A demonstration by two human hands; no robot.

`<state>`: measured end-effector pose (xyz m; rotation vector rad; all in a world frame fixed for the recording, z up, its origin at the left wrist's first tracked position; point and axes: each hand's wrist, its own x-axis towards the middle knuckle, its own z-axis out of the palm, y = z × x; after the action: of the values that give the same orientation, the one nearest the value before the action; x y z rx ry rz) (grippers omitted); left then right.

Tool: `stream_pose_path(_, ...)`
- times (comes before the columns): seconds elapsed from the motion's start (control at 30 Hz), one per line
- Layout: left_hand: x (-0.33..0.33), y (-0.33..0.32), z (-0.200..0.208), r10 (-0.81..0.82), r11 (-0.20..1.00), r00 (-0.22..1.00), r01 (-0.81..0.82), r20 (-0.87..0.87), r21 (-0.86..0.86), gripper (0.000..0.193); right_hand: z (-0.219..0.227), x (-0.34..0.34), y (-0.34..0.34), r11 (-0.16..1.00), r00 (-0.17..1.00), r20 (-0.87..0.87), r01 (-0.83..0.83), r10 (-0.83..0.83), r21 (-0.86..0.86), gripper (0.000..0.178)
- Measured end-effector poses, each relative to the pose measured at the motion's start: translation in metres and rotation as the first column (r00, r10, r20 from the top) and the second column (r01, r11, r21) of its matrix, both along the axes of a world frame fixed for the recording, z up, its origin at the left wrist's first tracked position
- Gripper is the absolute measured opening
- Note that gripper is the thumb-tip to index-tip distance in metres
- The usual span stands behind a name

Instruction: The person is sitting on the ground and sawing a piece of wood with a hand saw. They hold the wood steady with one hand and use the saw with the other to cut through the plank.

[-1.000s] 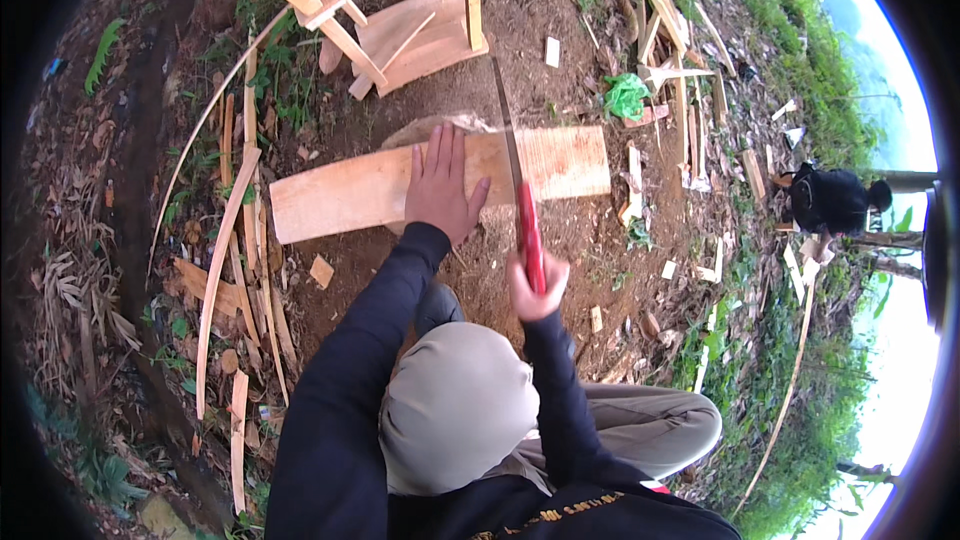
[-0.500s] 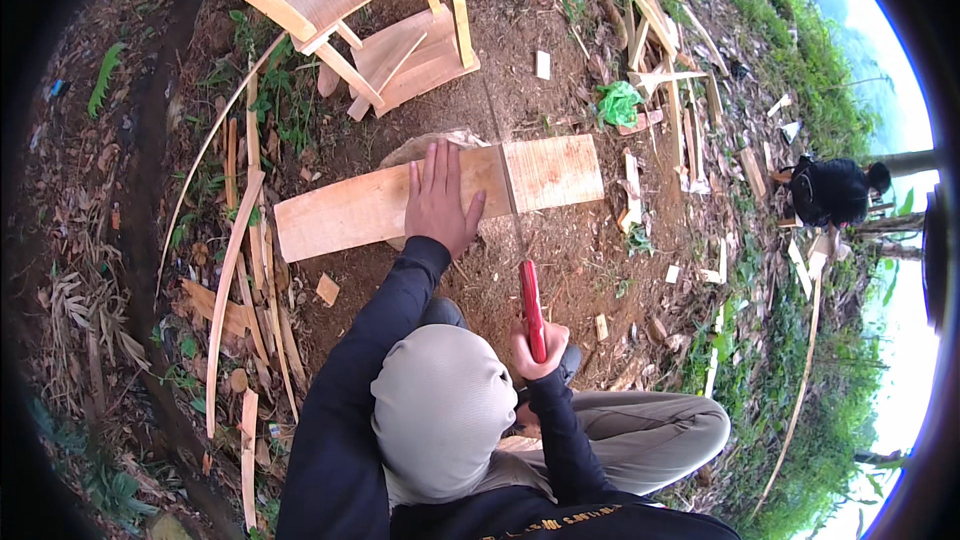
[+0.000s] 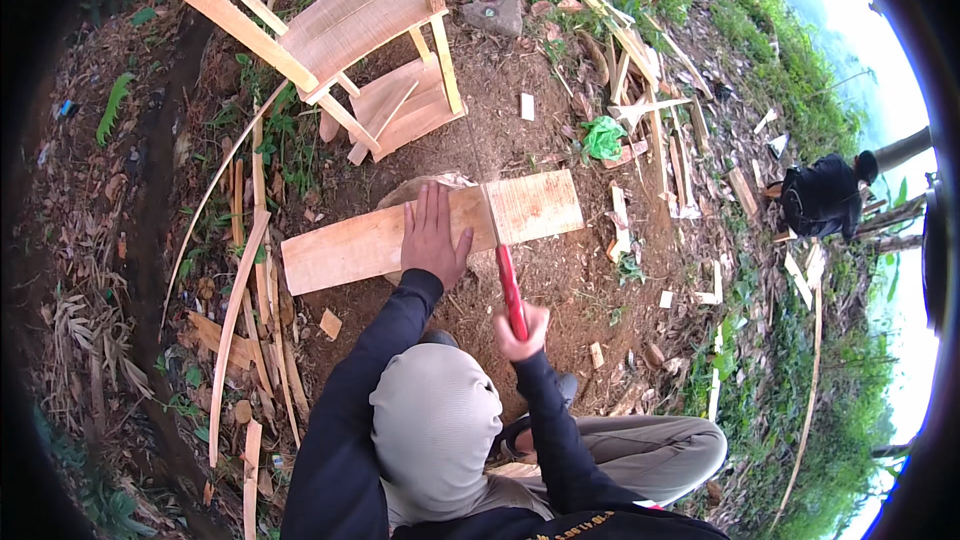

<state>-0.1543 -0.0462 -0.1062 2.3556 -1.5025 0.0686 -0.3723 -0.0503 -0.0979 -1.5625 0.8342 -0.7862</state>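
Observation:
A pale wooden plank (image 3: 345,247) lies crosswise in front of me on a stump (image 3: 440,183), most of which it hides. My left hand (image 3: 435,240) presses flat on the plank, fingers stretched out and thumb apart. Just right of that thumb, the thin blade of a handsaw (image 3: 510,292) crosses the plank and extends beyond its far edge. My right hand (image 3: 521,332) is closed round the saw's red handle, close to the plank's near edge. How deep the blade sits in the wood I cannot tell.
A wooden chair (image 3: 355,20) stands on the soil beyond the plank. Long wood strips (image 3: 240,315) lie at left, and more timber (image 3: 655,140) at right. A green plastic bag (image 3: 603,138) sits near offcuts. Another person (image 3: 820,197) in dark clothes is at far right.
My right hand has pushed the saw forward, bringing its red handle up to the plank's near edge. My left hand stays flat on the plank, and the view has shifted slightly.

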Motion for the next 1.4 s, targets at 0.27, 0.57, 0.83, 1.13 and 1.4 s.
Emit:
stream_pose_path(0.27, 0.005, 0.003, -0.01, 0.006, 1.0, 1.0, -0.006, 0.019, 0.01, 0.063, 0.012, -0.034, 0.038, 0.987, 0.999, -0.005, 0.045, -0.047, -0.154, 0.016)
stream_pose_path(0.57, 0.011, 0.001, -0.007, 0.025, 1.0, 0.998, -0.026, 0.057, 0.006, 0.064, -0.002, -0.06, 0.049, 0.989, 0.998, -0.062, -0.007, -0.002, -0.145, 0.021)
stream_pose_path(0.83, -0.004, 0.001, -0.007, -0.002, 1.0, 1.0, 0.001, 0.022, 0.028, 0.066, 0.006, -0.016, 0.019, 0.999, 0.998, 0.021, 0.053, -0.053, 0.002, 0.021)
stream_pose_path(1.13, 0.003, -0.002, -0.015, -0.006, 1.0, 0.993, 0.005, 0.116, 0.01, 0.067, 0.017, 0.005, -0.007, 0.994, 0.998, 0.03, 0.052, -0.049, -0.097, 0.02)
stream_pose_path(1.4, -0.002, -0.004, -0.008, 0.01, 1.0, 0.994, -0.01, 0.113, -0.008, 0.067, 0.013, -0.05, 0.042, 0.989, 0.999, -0.005, 0.051, -0.053, -0.135, 0.029)
